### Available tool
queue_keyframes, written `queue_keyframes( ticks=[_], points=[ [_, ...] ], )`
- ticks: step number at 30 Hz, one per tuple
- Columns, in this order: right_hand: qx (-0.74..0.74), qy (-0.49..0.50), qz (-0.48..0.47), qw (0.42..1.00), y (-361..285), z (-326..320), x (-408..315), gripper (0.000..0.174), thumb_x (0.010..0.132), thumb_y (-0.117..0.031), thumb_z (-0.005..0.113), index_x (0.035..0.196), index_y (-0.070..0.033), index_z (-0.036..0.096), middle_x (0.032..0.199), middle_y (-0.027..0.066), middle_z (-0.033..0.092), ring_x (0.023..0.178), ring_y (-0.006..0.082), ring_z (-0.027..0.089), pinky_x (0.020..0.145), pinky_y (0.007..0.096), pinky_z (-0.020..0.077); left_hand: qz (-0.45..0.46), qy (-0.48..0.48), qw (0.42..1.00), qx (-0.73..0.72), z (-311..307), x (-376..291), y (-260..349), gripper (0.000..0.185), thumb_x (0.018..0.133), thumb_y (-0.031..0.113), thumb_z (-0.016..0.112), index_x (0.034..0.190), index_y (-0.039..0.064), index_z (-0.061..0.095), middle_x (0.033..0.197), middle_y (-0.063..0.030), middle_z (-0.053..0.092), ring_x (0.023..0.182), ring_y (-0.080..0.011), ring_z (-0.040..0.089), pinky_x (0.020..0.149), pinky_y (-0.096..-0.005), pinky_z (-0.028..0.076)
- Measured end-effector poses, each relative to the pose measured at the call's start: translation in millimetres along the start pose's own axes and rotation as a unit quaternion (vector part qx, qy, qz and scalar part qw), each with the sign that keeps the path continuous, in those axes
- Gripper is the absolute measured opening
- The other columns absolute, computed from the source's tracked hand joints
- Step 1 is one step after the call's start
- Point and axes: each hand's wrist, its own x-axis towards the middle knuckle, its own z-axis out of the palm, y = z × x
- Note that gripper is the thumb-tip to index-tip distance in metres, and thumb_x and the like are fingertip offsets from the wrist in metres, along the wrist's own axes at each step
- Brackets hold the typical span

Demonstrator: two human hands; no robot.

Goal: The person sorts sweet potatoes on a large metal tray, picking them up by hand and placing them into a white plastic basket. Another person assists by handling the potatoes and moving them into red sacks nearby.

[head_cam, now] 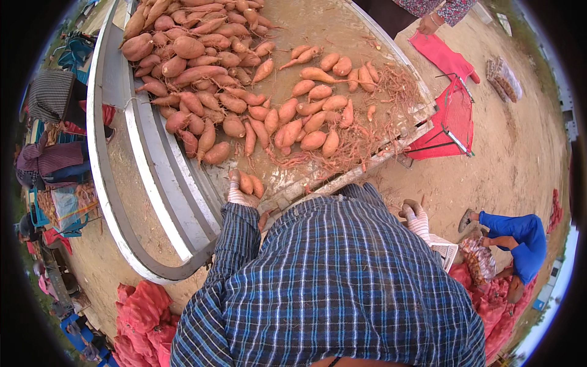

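Observation:
Sweet potatoes (197, 73) lie heaped at the upper left of a wooden truck bed (321, 13), with looser ones spread to the right of the heap. My left hand (243, 190), in a worn glove, holds sweet potatoes (251, 184) at the bed's near edge beside the metal side rail. My right hand (414, 213), also gloved, hangs off the bed on the right, above a white plastic crate (444, 251). A thin root-like piece shows at its fingers; whether it is gripped is unclear.
Thin root trimmings (362, 137) litter the bed's right corner. A metal side rail (137, 229) curves along the left. Red mesh sacks (142, 312) stand lower left. A red bag on a stand (451, 121) is at right. Several people work around the truck.

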Motion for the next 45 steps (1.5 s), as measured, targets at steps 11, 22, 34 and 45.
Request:
queue_keyframes(
  ticks=[11, 22, 34, 45],
  points=[
    [-0.406, -0.206, -0.279, 0.845, -80.8, 74.5, 125.0, 0.087, 0.066, -0.032, 0.077, 0.139, -0.014, 0.033, 0.144, 0.0227, 0.026, 0.133, 0.0373, 0.029, 0.104, 0.0425, 0.0354, 0.129, 0.287, 0.693, 0.649, -38.5, 102.4, -12.0, 0.075, 0.078, 0.042, 0.069, 0.138, 0.013, 0.035, 0.139, -0.0178, 0.037, 0.124, -0.0309, 0.041, 0.105, -0.0416, 0.033],
    [-0.447, -0.372, -0.702, 0.411, -42.3, 167.4, 207.0, 0.027, 0.08, -0.022, 0.048, 0.105, -0.022, 0.057, 0.129, 0.0056, 0.047, 0.126, 0.0269, 0.038, 0.105, 0.0581, 0.0246, 0.413, -0.241, 0.286, 0.83, 132.5, 19.8, -104.0, 0.056, 0.073, 0.031, 0.068, 0.126, 0.026, 0.05, 0.143, -0.0181, 0.028, 0.129, -0.0432, 0.028, 0.104, -0.0599, 0.023],
    [-0.509, -0.382, -0.668, 0.386, -131.0, 72.5, 337.5, 0.035, 0.076, -0.021, 0.057, 0.11, -0.022, 0.051, 0.138, 0.0043, 0.039, 0.132, 0.0282, 0.032, 0.105, 0.0545, 0.0259, 0.412, -0.248, 0.26, 0.838, 148.6, 72.2, -112.8, 0.058, 0.063, 0.035, 0.072, 0.114, 0.018, 0.052, 0.128, -0.0069, 0.048, 0.123, -0.0414, 0.038, 0.1, -0.0575, 0.03],
    [-0.602, -0.008, -0.522, 0.605, -175.4, 34.9, 404.1, 0.032, 0.072, -0.013, 0.063, 0.104, -0.016, 0.061, 0.129, 0.0111, 0.047, 0.123, 0.0321, 0.041, 0.103, 0.0522, 0.0282, 0.367, -0.251, 0.272, 0.854, 144.8, 71.5, -107.6, 0.05, 0.072, 0.031, 0.066, 0.119, 0.021, 0.05, 0.133, -0.0041, 0.045, 0.128, -0.039, 0.033, 0.106, -0.0539, 0.025]
  ],
)
